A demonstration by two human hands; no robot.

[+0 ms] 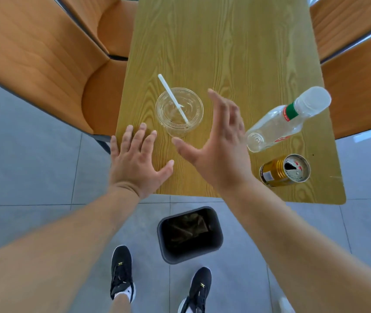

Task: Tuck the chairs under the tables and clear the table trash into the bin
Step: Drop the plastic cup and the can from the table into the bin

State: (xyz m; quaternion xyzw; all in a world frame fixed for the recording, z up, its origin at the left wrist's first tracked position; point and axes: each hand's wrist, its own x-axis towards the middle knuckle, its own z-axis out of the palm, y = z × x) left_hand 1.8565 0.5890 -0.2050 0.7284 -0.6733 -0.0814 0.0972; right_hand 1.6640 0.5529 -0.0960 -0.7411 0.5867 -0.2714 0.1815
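Note:
A clear plastic cup (179, 111) with a white straw (172, 97) stands on the wooden table (225, 53). My right hand (218, 147) is open just right of the cup, fingers spread, not touching it. Near the table's left corner my left hand (137, 159) lies open, palm down. An empty clear bottle (286, 118) with a red and green label stands to the right. A gold can (285, 170) with an open top stands near the front right edge. The dark bin (190, 233) sits on the floor below the table's front edge.
Orange chairs stand on both sides of the table: one at the left (44, 64) and one at the right (360, 86), with further chairs behind them. My two black shoes (121, 272) stand on the grey tiled floor beside the bin.

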